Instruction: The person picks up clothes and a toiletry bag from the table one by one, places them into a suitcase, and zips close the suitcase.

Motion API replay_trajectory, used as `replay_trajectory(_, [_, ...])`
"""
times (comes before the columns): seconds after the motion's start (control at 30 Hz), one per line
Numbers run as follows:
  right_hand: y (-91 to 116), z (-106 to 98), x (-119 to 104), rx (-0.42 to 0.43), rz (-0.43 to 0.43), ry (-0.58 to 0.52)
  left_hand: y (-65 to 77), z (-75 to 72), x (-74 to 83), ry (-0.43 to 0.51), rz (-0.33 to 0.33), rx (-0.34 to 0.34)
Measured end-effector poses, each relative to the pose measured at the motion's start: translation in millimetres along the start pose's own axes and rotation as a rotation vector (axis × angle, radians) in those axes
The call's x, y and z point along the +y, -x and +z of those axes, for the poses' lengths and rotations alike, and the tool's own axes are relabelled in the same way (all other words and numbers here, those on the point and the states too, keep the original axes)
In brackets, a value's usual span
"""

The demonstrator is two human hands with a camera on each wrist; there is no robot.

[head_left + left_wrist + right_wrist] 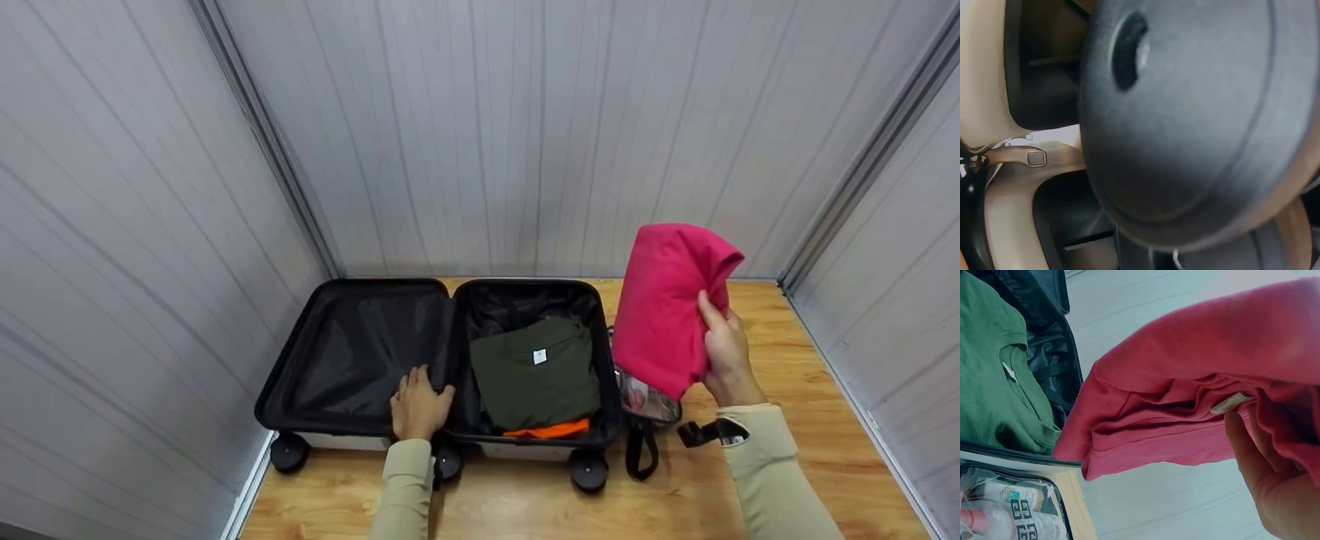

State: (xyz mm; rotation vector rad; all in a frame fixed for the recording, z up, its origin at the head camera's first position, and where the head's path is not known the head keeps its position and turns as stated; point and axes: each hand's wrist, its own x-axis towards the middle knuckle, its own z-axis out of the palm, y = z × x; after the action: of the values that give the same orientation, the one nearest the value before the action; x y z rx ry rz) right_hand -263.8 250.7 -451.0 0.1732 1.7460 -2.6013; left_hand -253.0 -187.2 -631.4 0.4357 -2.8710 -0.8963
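My right hand [727, 349] grips a folded pink T-shirt [667, 300] by its right side, thumb on top, held up to the right of an open black-lined suitcase [446, 360]. A small white label shows among the folds of the shirt in the right wrist view, near the fingers [1247, 450]. My left hand [421, 405] rests on the near inner edge of the suitcase's left half, fingers spread over the dark lining. In the right half lies a folded dark green T-shirt [536, 379] with a white neck label, and a strip of orange cloth [551, 430] shows beneath it.
A clear toiletry bag [649, 401] with bottles and a black strap stands against the suitcase's right side, partly hidden by the pink shirt. Black wheels [589, 471] stick out toward me; one wheel [1196, 112] fills the left wrist view. Pale panel walls [510, 135] surround the wooden floor [825, 450].
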Motion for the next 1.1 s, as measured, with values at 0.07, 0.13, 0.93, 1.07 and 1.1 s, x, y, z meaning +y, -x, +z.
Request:
replay_trajectory(0.07, [-0.5,1.2,0.3,-0.002,-0.005,-0.007,-0.4,0.0,0.1,0.009,0.004,-0.003])
replay_trajectory(0.13, [-1.2,2.3,0.7,-0.007,-0.009,-0.015,-0.6,-0.2,0.1,0.015,0.003,-0.007])
replay_trajectory(0.93, [-5.3,13.1,6.2,-0.001,-0.017,0.021,-2.9,-2.1,-5.1,-0.015,-0.001,-0.006])
replay_trajectory(1.07, [-5.8,14.1,7.5,-0.014,-0.018,0.043,-2.0,-4.3,-5.0,-0.017,-0.001,-0.004])
replay_trajectory(1.1, [-6.0,14.5,7.6,-0.015,-0.019,0.050,-2.4,-4.6,-4.9,-0.017,-0.003,-0.007])
